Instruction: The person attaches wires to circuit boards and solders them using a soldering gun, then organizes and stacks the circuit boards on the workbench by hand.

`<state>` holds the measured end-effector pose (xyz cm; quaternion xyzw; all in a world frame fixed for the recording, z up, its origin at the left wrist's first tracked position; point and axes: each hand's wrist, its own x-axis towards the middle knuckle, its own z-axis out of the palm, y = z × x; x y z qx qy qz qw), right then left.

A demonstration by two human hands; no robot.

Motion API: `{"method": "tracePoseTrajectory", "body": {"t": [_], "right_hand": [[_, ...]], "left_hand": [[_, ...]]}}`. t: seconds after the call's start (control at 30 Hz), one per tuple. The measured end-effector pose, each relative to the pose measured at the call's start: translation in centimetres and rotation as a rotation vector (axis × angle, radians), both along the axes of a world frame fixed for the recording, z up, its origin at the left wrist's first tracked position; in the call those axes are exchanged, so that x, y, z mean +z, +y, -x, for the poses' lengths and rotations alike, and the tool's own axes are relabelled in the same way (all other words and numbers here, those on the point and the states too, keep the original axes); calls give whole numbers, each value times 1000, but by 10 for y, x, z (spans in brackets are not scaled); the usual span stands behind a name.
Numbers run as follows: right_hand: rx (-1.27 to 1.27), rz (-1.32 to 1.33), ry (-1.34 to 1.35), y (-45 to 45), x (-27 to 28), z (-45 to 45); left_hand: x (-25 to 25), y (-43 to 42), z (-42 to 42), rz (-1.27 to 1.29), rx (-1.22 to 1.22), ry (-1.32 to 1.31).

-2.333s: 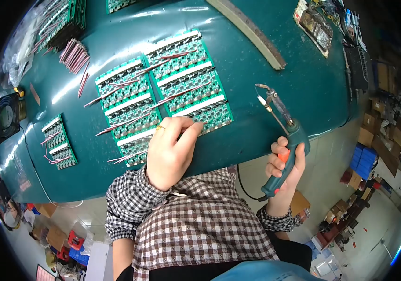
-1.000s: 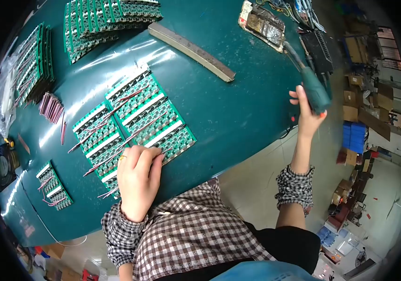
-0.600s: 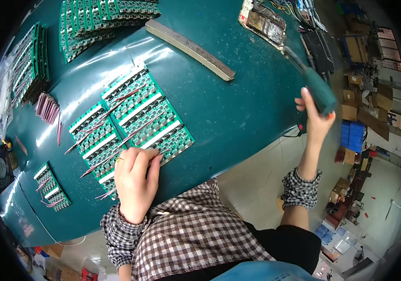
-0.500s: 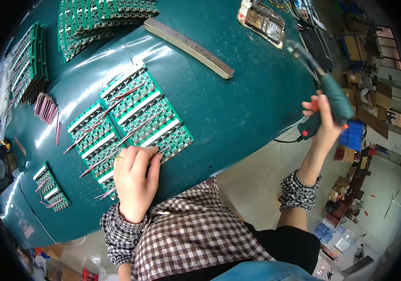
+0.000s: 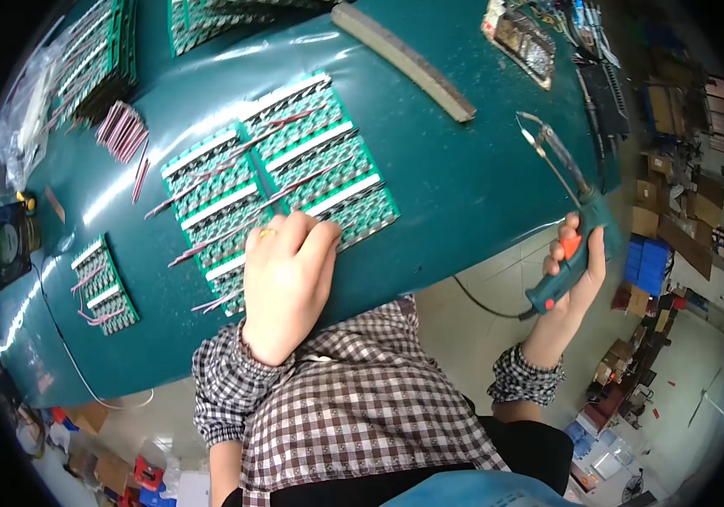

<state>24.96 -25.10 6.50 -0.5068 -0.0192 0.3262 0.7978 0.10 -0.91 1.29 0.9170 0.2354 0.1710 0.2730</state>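
Note:
My left hand (image 5: pixel 290 275) rests at the near edge of two green circuit board panels (image 5: pixel 315 144), its fingers drawn together at the lower board row. Whatever its fingertips pinch is too small to make out. Red and black wires (image 5: pixel 235 228) lie across the panels. My right hand (image 5: pixel 577 266) is closed round the handle of a green soldering gun (image 5: pixel 586 241), off the table's front edge at the right. The gun's tip points up and left, over the table and apart from the boards.
A grey bar (image 5: pixel 404 61) lies behind the panels. The dirty solder tray (image 5: pixel 522 42) stands at the back right. Stacked boards (image 5: pixel 100 63), a wire bundle (image 5: pixel 121 131), a small board (image 5: pixel 104 283) and a fan (image 5: pixel 9 245) are at the left.
My right hand has brought the soldering gun away from the solder tray, back toward me. The whole view has shifted, while my left hand keeps its place on the boards.

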Motion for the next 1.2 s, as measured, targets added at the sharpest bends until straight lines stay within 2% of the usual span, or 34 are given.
{"method": "tracePoseTrajectory", "body": {"t": [0.07, 0.17, 0.33, 0.43, 0.53, 0.63, 0.67, 0.73, 0.8, 1.13, 1.2], "right_hand": [[68, -124, 223, -8, -3, 14], [129, -200, 399, -16, -9, 29], [142, -260, 604, -12, -16, 43], [127, -252, 635, -12, -15, 49], [112, -233, 589, -11, -14, 56], [47, -44, 208, -7, -4, 66], [-15, 49, -53, -7, -3, 72], [21, 209, -414, -11, -7, 71], [20, 509, -539, 4, -3, 83], [350, 576, -467, -1, 9, 115], [341, 650, -474, 1, 8, 120]], "left_hand": [[-3, -2, -1, -13, 19, 6], [-7, -7, -4, -26, 61, -19], [-13, -7, -3, 13, 49, 18], [-14, -7, -4, 12, 50, 8], [-18, -10, -4, 6, 69, -1], [-19, -11, -7, 9, 105, -15], [-19, -12, -7, 11, 107, -1], [-18, -12, -8, 8, 111, 24], [-22, -11, -8, -8, 106, -8], [-28, -9, -14, 29, 127, -60], [-30, -8, -15, 29, 133, -69]]}}
